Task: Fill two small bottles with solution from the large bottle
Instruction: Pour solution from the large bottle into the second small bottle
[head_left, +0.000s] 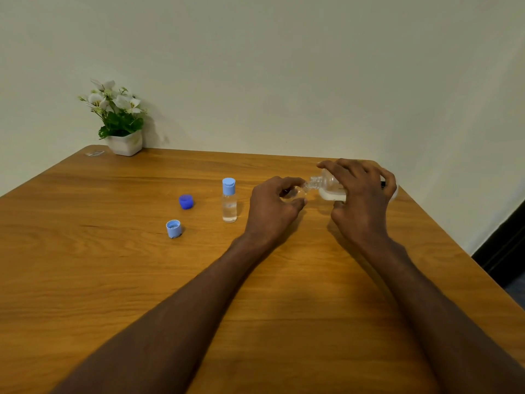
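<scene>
right hand: tilts large bottle | left hand: small bottle, apparently

On a table set against a wall, a potted plant stands at the far left corner. Two loose caps lie left of a capped small bottle, one cap behind the other. Right of that bottle, the left hand holds a second small bottle; the right hand tilts the large bottle, neck to its mouth.
</scene>
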A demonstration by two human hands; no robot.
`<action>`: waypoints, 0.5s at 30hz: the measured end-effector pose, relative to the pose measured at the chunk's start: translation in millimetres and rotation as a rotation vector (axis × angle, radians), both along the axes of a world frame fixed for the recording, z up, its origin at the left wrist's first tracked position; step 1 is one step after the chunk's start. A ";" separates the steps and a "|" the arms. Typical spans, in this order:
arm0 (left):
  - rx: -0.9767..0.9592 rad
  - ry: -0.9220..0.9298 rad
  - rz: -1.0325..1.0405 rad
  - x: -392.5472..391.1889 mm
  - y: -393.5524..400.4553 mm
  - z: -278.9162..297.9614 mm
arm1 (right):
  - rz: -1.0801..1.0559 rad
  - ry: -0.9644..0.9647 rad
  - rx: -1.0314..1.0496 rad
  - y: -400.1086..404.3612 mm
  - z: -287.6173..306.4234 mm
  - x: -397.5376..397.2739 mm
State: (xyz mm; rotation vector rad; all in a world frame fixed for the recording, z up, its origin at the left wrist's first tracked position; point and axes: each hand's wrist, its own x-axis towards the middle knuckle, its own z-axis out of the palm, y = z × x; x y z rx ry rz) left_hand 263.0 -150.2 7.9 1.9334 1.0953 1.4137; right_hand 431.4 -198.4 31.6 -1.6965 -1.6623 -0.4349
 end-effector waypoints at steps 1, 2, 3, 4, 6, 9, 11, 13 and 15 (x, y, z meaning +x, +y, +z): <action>-0.002 -0.003 0.001 -0.1 0.0 0.1 | 0.003 0.003 0.001 0.1 -0.1 0.1; -0.003 -0.005 0.001 -0.1 -0.1 0.1 | 0.005 0.006 0.004 0.3 -0.3 0.0; -0.004 -0.006 0.001 -0.1 -0.3 0.2 | 0.006 0.005 0.007 0.4 -0.7 0.0; -0.005 -0.007 -0.001 -0.2 -0.3 0.4 | 0.006 0.003 0.009 0.5 -1.0 -0.1; -0.008 -0.009 -0.004 -0.6 -0.3 0.5 | 0.006 0.003 0.009 0.7 -0.9 -0.3; -0.005 -0.014 -0.005 -0.8 -0.8 0.3 | 0.008 0.011 0.010 0.4 -0.6 -0.4; -0.003 -0.017 -0.008 -0.6 -1.0 0.2 | 0.007 0.005 0.014 0.4 -0.9 0.1; -0.006 -0.022 -0.008 -0.6 -1.0 0.5 | 0.004 -0.006 0.015 0.6 -1.4 0.6; -0.007 -0.023 -0.006 -0.7 -1.0 0.8 | 0.006 -0.002 0.009 0.6 -1.4 0.9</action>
